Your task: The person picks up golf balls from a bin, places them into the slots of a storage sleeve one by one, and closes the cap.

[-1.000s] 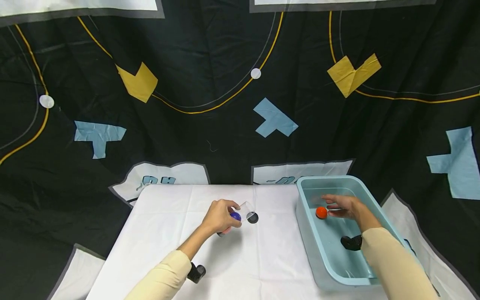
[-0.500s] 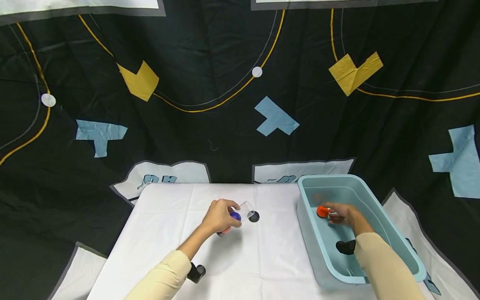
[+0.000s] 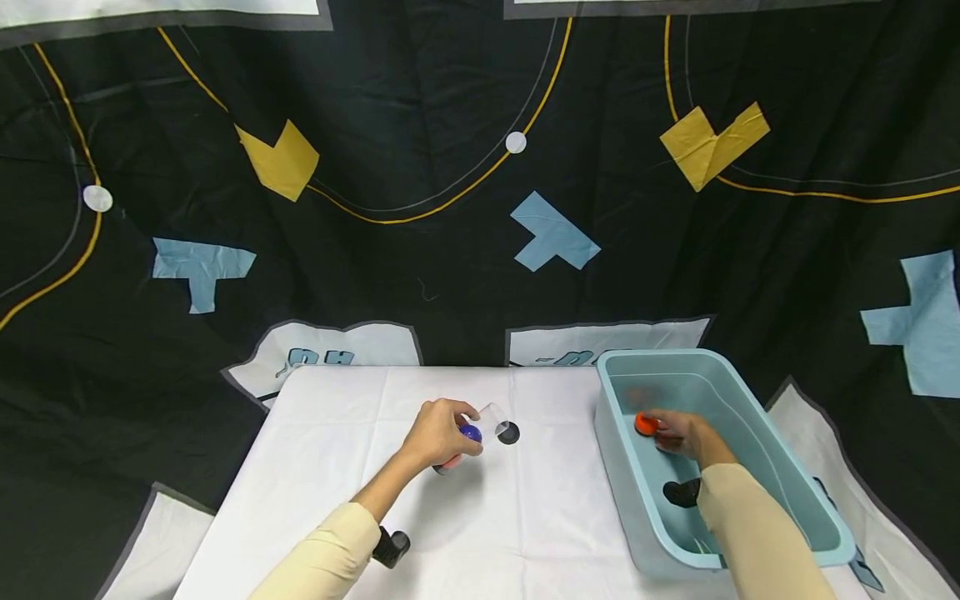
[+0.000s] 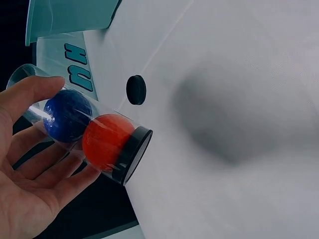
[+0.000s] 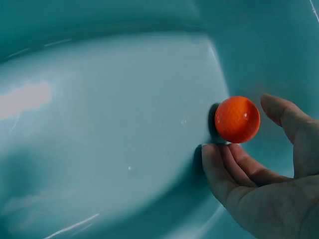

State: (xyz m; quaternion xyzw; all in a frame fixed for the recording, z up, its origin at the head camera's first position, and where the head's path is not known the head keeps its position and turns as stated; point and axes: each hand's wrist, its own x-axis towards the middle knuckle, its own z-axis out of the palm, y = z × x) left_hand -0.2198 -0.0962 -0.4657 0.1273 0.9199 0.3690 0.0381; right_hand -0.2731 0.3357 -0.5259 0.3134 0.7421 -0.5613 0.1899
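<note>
Right hand (image 5: 271, 191) cups toward orange ball (image 5: 237, 119)

Picking it from the blue bin (image 3: 626, 487) seems the step in hand; a closing grasp should come next. That hand grips nothing, though contact is hard to judge. Left hand (image 4: 30, 184) grasps a clear tube (image 4: 94, 107). A dark curtain (image 3: 420, 100) hangs beyond the white table (image 3: 555, 508).

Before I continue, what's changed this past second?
The right hand moved left and closer to the orange ball in the bin; thumb and fingers now sit around it, with a gap at the thumb, so no grip shows. The left hand still holds the clear tube with its blue ball and red ball; the black cap stays on the table.
</note>
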